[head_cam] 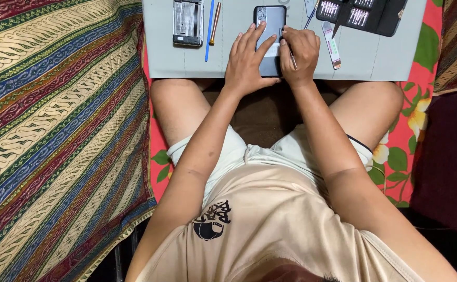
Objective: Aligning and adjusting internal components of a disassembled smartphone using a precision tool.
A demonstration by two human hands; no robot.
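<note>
A dark grey phone [271,21] lies back side up on a pale grey work mat [186,62]. My left hand [248,57] rests flat on its lower half, fingers spread over the back cover. My right hand [300,52] is closed around a thin metal tool [292,60], whose tip meets the phone's right edge. Both forearms reach forward over my crossed legs.
A phone frame [188,22] lies at the mat's far left, beside a blue stick [209,31] and a brown-handled tool [215,23]. A black tool kit case [363,14] sits at the far right, a small white strip [331,46] below it. Patterned cloths cover the floor.
</note>
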